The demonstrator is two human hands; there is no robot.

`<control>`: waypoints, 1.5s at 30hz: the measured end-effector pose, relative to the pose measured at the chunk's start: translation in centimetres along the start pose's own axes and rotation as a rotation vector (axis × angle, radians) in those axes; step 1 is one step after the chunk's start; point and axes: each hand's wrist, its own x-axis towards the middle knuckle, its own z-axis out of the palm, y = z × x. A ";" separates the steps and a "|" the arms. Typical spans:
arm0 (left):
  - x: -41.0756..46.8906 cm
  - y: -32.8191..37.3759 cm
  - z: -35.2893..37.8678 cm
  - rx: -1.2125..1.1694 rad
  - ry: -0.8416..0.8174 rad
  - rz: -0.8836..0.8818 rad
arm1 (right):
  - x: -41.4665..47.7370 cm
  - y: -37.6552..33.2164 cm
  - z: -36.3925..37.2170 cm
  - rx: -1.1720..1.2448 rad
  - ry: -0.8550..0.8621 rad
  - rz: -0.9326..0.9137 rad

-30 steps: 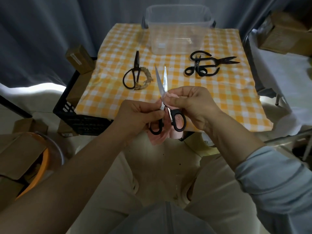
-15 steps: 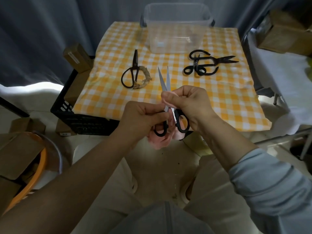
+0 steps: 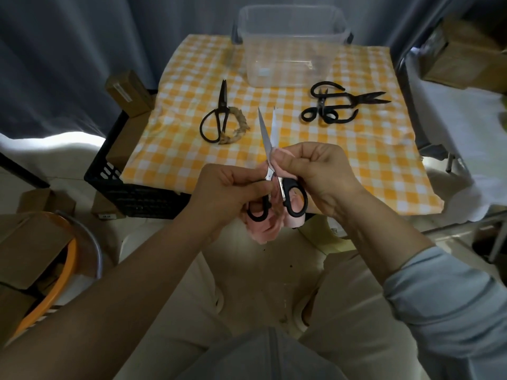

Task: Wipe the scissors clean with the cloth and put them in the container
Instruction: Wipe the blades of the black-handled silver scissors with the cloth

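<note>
Scissors (image 3: pixel 270 174) with black handles, held in the air on the near side of the container (image 3: pixel 258 64), off the near edge of the worktop (image 3: pixel 370 160) and above the person's lap; blades parted, tips pointing towards the container. Left hand (image 3: pixel 230 187) pinches the tool just below the pivot, by one handle loop; right hand (image 3: pixel 318 168) pinches a fold of the pink cloth (image 3: pixel 263 231) round the base of one blade, the rest of the cloth hanging beneath the handles. Likely hazards: with both cutting edges exposed, a stroke made with too thin a fold, or a fold that slips, would bring the fingertips onto bare steel; closing the handles mid-stroke would nip the cloth or a finger; a loosened left grip would drop the tool onto the legs, not onto the worktop. Open room: a bare lane of checked cover runs from the hands straight to the container, between the rope-wound black scissors (image 3: pixel 218 116) to the container's near left and the two overlapping black pairs (image 3: pixel 329 105) to its near right. Edges to mind: the container's near wall stands upright and must be cleared from above; it looks like light plastic, so a knock from the tips would probably shift it
</note>
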 end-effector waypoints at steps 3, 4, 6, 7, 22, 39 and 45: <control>-0.2 0.1 0.1 0.006 -0.015 0.024 | -0.2 -0.1 0.2 -0.139 -0.028 -0.051; -0.3 0.1 0.3 0.006 -0.025 0.033 | -0.1 -0.1 0.3 -0.157 -0.002 -0.076; -0.2 0.1 0.5 -0.003 -0.024 0.030 | 0.1 0.0 0.5 -0.145 0.065 -0.097; -0.2 0.1 0.5 -0.009 -0.019 0.017 | 0.2 0.1 0.6 -0.135 0.095 -0.093; -0.1 -0.4 -0.4 0.015 -0.005 0.075 | -1.1 -0.1 -0.5 0.051 0.021 0.036; -0.2 -0.3 -0.3 0.022 -0.004 0.111 | -1.7 -0.4 -0.1 -0.044 0.003 0.013; -0.3 -0.6 0.2 0.135 -0.006 0.166 | -1.6 -0.3 0.2 -0.063 0.082 0.032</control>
